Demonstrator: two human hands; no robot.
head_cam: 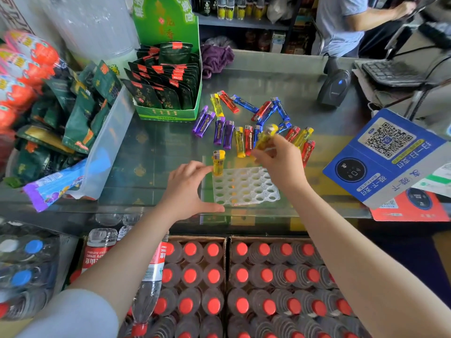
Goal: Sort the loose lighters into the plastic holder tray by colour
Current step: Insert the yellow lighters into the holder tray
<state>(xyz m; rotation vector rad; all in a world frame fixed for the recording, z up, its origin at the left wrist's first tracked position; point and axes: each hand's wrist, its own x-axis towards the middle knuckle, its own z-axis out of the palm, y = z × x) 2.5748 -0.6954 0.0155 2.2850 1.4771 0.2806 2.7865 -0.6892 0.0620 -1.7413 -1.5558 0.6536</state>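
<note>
Fingers [262, 154] of right hand [280, 164] pinch a blurred yellow lighter [266, 137] above the tray's 1 o'clock corner. Left hand [188, 189] spread open, thumb and forefinger bracketing the clear holder tray [246, 187] edge at 9 o'clock. We see one yellow lighter upright [218, 163] in the 11 o'clock slot. Loose lighters [246, 120] lie at 12 o'clock on the glass counter [156, 152]; green snack box [170, 89] sits at 11 o'clock.

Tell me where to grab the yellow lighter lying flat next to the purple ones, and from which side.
Pinch the yellow lighter across its long clear body near mid-length, coming from above. It lies flat, cap end away from the person, with a purple lighter on its left and a red lighter close on its right, so the side gaps look tight; lifting the near end first may be easier.
</note>
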